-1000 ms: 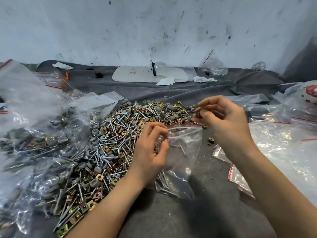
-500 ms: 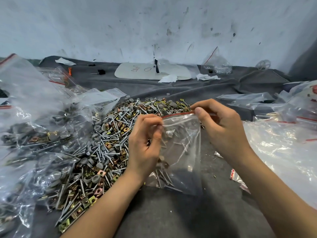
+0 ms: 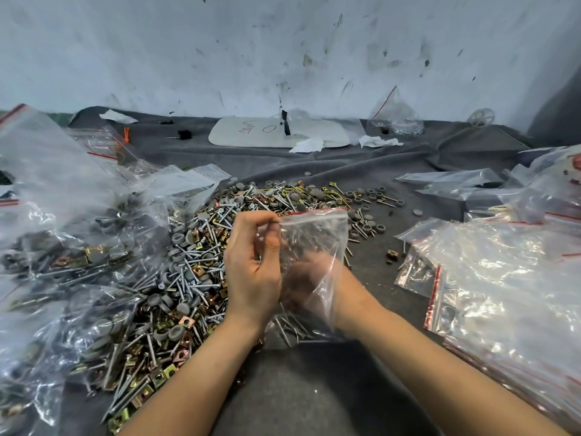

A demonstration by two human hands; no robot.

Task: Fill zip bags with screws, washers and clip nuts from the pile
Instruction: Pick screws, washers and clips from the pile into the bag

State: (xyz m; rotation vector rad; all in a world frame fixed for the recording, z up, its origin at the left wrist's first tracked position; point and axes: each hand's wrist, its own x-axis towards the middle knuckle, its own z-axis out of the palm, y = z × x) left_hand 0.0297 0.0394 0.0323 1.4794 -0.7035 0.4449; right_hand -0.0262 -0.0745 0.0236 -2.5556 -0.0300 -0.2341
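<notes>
A clear zip bag (image 3: 317,234) with a red strip along its top hangs upright over the grey cloth, with several long screws in its bottom. My left hand (image 3: 251,265) pinches its top left corner. My right hand (image 3: 314,280) lies behind the bag's lower half and shows only as a blur through the plastic, so how its fingers lie is unclear. The pile of screws, grey washers and brass clip nuts (image 3: 201,272) spreads out just left of and behind the bag.
Filled bags (image 3: 63,247) are heaped at the left. A stack of flat zip bags (image 3: 503,294) lies at the right. Far back sit a white board (image 3: 276,133) and a small bag (image 3: 396,118) against the wall. Grey cloth (image 3: 314,388) covers the surface.
My right hand has left the bag's top right corner and dropped behind its lower half. The left hand still holds the top left corner, now a little higher.
</notes>
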